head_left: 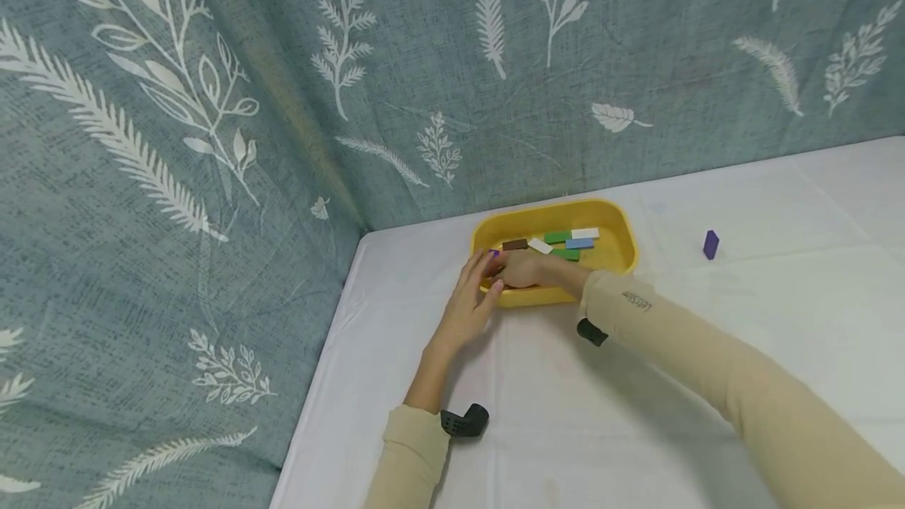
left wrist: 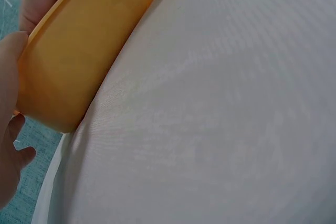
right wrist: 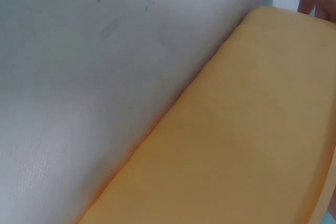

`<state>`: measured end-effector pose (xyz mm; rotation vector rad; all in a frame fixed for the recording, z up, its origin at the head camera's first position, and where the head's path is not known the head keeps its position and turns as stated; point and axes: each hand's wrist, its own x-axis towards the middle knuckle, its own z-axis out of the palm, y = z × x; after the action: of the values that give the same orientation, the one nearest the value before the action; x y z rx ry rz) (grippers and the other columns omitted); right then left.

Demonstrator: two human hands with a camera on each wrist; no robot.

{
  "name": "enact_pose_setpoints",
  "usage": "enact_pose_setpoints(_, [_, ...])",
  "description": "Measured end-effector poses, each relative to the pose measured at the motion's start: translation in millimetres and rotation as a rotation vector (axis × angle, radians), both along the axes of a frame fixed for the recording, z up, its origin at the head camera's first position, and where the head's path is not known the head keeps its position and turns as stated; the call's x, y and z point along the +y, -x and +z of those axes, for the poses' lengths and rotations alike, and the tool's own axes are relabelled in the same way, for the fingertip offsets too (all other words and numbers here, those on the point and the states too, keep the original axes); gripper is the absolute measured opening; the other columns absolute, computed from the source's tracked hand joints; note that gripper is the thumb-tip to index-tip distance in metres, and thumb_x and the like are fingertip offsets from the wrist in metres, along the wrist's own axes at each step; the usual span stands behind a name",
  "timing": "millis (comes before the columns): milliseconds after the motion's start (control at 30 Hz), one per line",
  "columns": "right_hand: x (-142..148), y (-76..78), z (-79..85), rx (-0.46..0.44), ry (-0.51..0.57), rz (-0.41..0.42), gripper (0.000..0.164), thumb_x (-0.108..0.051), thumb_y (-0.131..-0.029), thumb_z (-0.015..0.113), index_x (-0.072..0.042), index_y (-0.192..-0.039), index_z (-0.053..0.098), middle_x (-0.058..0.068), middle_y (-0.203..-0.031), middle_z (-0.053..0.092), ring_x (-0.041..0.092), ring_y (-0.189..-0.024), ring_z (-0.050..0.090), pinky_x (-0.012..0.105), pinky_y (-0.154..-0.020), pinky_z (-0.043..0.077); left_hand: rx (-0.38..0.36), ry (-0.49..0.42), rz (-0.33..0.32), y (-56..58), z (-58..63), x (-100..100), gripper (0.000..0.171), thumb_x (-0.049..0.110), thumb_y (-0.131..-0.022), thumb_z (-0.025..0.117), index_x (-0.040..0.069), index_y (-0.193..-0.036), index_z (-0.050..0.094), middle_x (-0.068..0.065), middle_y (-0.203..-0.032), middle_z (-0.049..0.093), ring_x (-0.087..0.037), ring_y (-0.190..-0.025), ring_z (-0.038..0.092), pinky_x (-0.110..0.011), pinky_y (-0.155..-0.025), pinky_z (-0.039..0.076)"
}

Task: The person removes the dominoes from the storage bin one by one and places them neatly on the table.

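Note:
In the head view a yellow bin (head_left: 620, 234) holds several small coloured blocks. My left hand (head_left: 463, 311) is at its left end; the thumb touches the near rim and the fingers extend along the left side. In the left wrist view the thumb (left wrist: 13, 48) lies right at the rim. My right hand (head_left: 522, 269) reaches over the near wall into the bin's left part, its fingers pointing down and mostly hidden. Whether it holds a block I cannot tell. A bit of a purple block (head_left: 494, 253) shows beside the two hands.
Inside the bin are a brown block (head_left: 514, 244), white blocks (head_left: 585, 233), green blocks (head_left: 558, 237) and a blue block (head_left: 580, 243). Another purple block (head_left: 711, 245) stands on the white tablecloth (head_left: 778, 297) to the right. A teal leaf-patterned curtain (head_left: 424, 61) hangs behind and at left.

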<state>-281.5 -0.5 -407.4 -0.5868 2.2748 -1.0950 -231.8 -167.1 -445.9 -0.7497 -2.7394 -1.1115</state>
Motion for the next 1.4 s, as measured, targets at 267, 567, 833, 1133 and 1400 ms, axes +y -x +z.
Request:
enact_pose_setpoints(267, [-1.1, 0.5, 1.2, -0.001, -0.025, 0.006, 0.023, -0.006, -0.095, 0.053, -0.004, -0.116, 0.062, 0.004, -0.098, 0.06, 0.019, -0.089, 0.052, 0.028, -0.078, 0.042, -0.006, -0.011, -0.001, 0.0, 1.4, 0.2, 0.064, 0.048, -0.101, 0.038, 0.006, -0.149, 0.03, -0.016, -0.154, 0.02, -0.033, -0.14, 0.021, -0.052, -0.108, 0.023])
enact_pose_setpoints(567, [-2.4, -0.9, 1.1, -0.03, -0.108, -0.052, 0.018, -0.003, -0.093, 0.052, -0.005, -0.104, 0.066, 0.002, -0.085, 0.055, 0.016, -0.077, 0.048, 0.023, -0.064, 0.036, -0.015, -0.002, 0.015, -1.2, 0.0, 0.5, 0.063, 0.046, -0.101, 0.039, 0.005, -0.148, 0.031, -0.015, -0.154, 0.021, -0.032, -0.14, 0.021, -0.052, -0.109, 0.023])
enact_pose_setpoints(833, [-3.5, -0.8, 0.9, -0.04, -0.138, -0.067, 0.021, -0.002, -0.094, 0.051, -0.005, -0.106, 0.068, 0.003, -0.088, 0.056, 0.013, -0.065, 0.043, 0.022, -0.056, 0.034, -0.018, 0.0, 0.012, -2.6, 0.1, 0.0, 0.063, 0.046, -0.101, 0.038, 0.006, -0.149, 0.03, -0.014, -0.155, 0.02, -0.03, -0.14, 0.02, -0.05, -0.109, 0.023])
enact_pose_setpoints(1133, [1.2, 1.0, -0.2, -0.109, -0.088, -0.06, 0.025, -0.006, -0.093, 0.051, -0.005, -0.114, 0.065, 0.005, -0.101, 0.057, 0.015, -0.075, 0.046, 0.024, -0.063, 0.036, -0.009, 0.008, 0.005, -2.4, 1.4, -0.5, 0.063, 0.047, -0.101, 0.038, 0.006, -0.149, 0.03, -0.015, -0.155, 0.02, -0.032, -0.14, 0.021, -0.052, -0.108, 0.023])
enact_pose_setpoints(1400, [2.8, 1.0, 0.0, -0.17, -0.088, -0.072, 0.034, -0.007, -0.094, 0.05, -0.003, -0.127, 0.059, 0.008, -0.119, 0.055, 0.018, -0.089, 0.048, 0.026, -0.071, 0.038, -0.02, 0.005, 0.003, -2.6, 1.3, -0.5, 0.061, 0.043, -0.102, 0.039, 0.006, -0.149, 0.03, -0.016, -0.154, 0.02, -0.033, -0.14, 0.02, -0.053, -0.108, 0.023])
